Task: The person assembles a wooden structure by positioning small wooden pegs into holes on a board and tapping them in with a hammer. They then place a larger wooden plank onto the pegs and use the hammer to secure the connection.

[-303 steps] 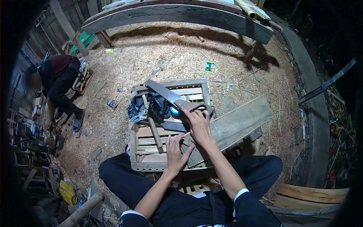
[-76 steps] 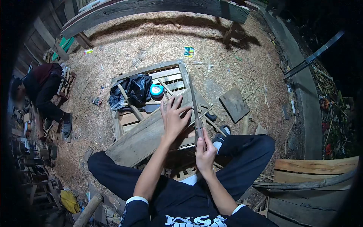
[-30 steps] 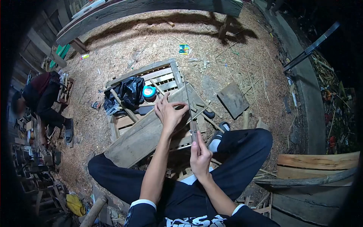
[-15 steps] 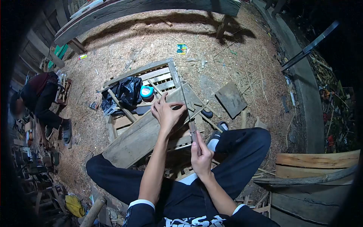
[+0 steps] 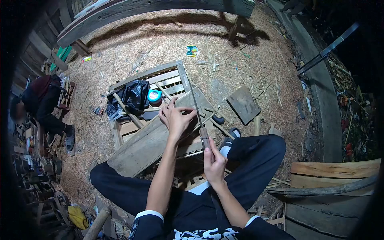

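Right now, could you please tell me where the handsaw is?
In the head view, the handsaw is just right of centre, held in the right hand, close beside the left hand.

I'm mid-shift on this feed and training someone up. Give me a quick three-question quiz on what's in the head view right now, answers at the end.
1. Which hand grips the saw?
2. True or false: the blue-lidded container stands next to the black plastic bag.
3. Where is the left hand? a) on the black plastic bag, b) over the long board, c) on the knee.

Key: 1. The right hand. 2. True. 3. b.
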The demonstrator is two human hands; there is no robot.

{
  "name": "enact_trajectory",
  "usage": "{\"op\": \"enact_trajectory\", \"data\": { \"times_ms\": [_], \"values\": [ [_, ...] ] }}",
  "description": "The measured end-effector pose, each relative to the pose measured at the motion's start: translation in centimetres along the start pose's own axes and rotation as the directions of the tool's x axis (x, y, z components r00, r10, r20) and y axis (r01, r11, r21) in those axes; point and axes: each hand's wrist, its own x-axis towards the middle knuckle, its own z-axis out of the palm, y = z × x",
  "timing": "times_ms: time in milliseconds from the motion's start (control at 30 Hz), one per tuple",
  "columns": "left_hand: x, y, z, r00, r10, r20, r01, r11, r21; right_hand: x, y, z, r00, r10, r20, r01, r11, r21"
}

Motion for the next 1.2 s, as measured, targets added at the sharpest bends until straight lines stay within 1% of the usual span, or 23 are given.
{"op": "enact_trajectory", "data": {
  "times_ms": [33,67,133,167,267,333,400,467,533,600,667,700,767,800,833,933,967,1067,1133,1200],
  "values": [
    [0.0,0.0,-0.1,1.0,0.002,-0.004,-0.002,1.0,-0.005,-0.2,-0.3,-0.1,0.999,0.037,0.01,-0.037,0.999,0.011],
    [0.0,0.1,-0.3,1.0,0.002,-0.007,-0.002,1.0,-0.003,-0.4,-0.9,-0.4,0.999,0.035,0.011,-0.035,0.999,0.014],
    [0.1,0.3,-0.5,0.998,-0.038,0.045,0.037,0.999,0.027,-0.9,-1.8,-1.1,0.975,0.208,0.082,-0.211,0.977,0.033],
    [0.1,0.4,-0.5,0.998,-0.039,0.042,0.038,0.999,0.023,-0.9,-1.1,-0.9,0.989,0.136,0.053,-0.138,0.99,0.027],
    [-0.1,0.3,-0.3,1.0,0.013,-0.012,-0.013,1.0,-0.005,-0.2,-0.5,-0.2,0.993,0.11,0.041,-0.111,0.994,0.017],
    [-0.2,0.3,-0.4,1.0,0.002,-0.005,-0.002,1.0,-0.014,-0.4,-0.9,-0.5,0.993,0.11,0.052,-0.111,0.993,0.026],
    [0.1,0.4,-0.5,1.0,-0.008,-0.006,0.008,1.0,-0.028,-1.2,-0.6,-0.9,0.988,0.144,0.052,-0.146,0.988,0.044],
    [0.0,0.4,-0.4,0.998,-0.048,0.036,0.048,0.999,0.006,-0.9,0.0,-0.4,0.991,0.124,0.043,-0.126,0.991,0.033],
    [-0.1,0.5,-0.5,0.998,-0.049,0.04,0.049,0.999,0.012,-0.1,-0.1,0.0,0.997,0.076,0.036,-0.076,0.997,0.012],
    [0.1,0.6,-0.6,0.998,-0.046,0.035,0.046,0.999,0.018,-0.5,-0.7,-0.7,0.995,0.089,0.048,-0.089,0.996,0.0],
    [0.0,0.6,-0.4,1.0,-0.022,0.008,0.022,1.0,-0.015,-1.3,-1.0,-1.3,0.992,0.124,0.04,-0.125,0.991,0.041],
    [0.1,0.6,-0.4,1.0,-0.023,0.004,0.023,1.0,-0.018,-1.2,-1.1,-1.2,0.997,0.077,0.026,-0.077,0.997,0.014],
    [0.0,0.3,-0.2,1.0,-0.015,-0.013,0.015,1.0,-0.02,-0.4,-1.0,-0.7,0.993,0.105,0.045,-0.106,0.994,0.008],
    [-0.1,0.4,-0.2,1.0,-0.017,-0.009,0.017,1.0,-0.019,0.0,-1.2,-0.6,0.989,0.137,0.062,-0.137,0.991,0.003],
    [-0.1,0.4,-0.3,0.999,-0.034,0.012,0.034,0.999,-0.008,-0.1,-0.6,-0.3,0.993,0.106,0.054,-0.107,0.994,0.003],
    [0.1,0.6,-0.6,0.998,-0.058,0.039,0.058,0.998,0.011,-1.1,-1.0,-1.3,0.989,0.139,0.051,-0.138,0.99,-0.013],
    [0.2,0.7,-0.6,0.996,-0.069,0.055,0.069,0.998,0.016,-1.4,-1.0,-1.2,0.992,0.121,0.028,-0.122,0.992,0.037],
    [0.1,0.3,-0.3,0.999,-0.036,0.027,0.036,0.999,0.002,-0.3,-1.0,-0.5,0.989,0.139,0.053,-0.14,0.99,0.001],
    [-0.2,0.1,-0.1,0.999,-0.041,0.03,0.041,0.999,-0.002,-0.5,-0.8,-0.2,0.988,0.147,0.054,-0.148,0.989,0.015],
    [0.2,0.1,-0.3,0.999,-0.041,0.016,0.041,0.999,-0.012,-1.0,-1.1,-0.5,1.0,-0.001,0.003,0.001,0.999,-0.035]
  ]
}}
